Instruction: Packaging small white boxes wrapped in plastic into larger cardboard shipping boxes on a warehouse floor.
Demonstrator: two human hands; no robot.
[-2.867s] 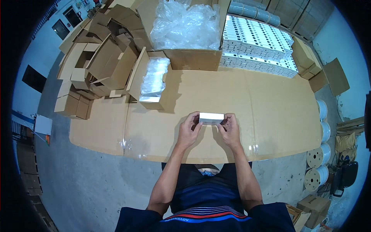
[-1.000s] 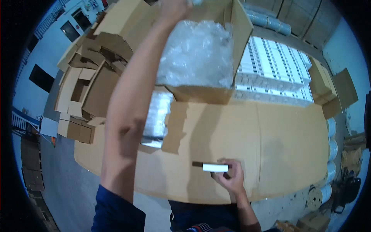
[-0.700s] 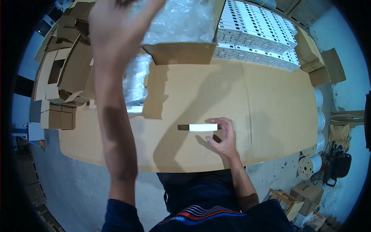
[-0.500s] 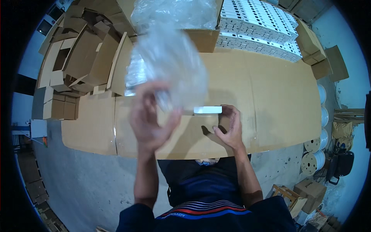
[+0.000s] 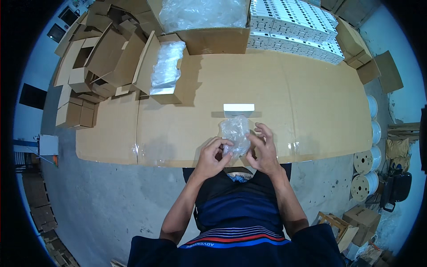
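Left hand [image 5: 212,154] and right hand [image 5: 263,150] pinch clear plastic bag [image 5: 235,135] between curled fingers, near table [image 5: 311,102] edge. Small white box [image 5: 239,107] lies free just beyond bag.

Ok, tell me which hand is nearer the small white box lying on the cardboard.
Right. The right hand is just below the white box; the left hand sits lower-left, farther off.

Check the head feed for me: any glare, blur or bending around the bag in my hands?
Head view: sharp; table edge bows from fisheye; dark corners; clear plastic bag glints mildly between left hand and right hand; white box casts a soft shadow.
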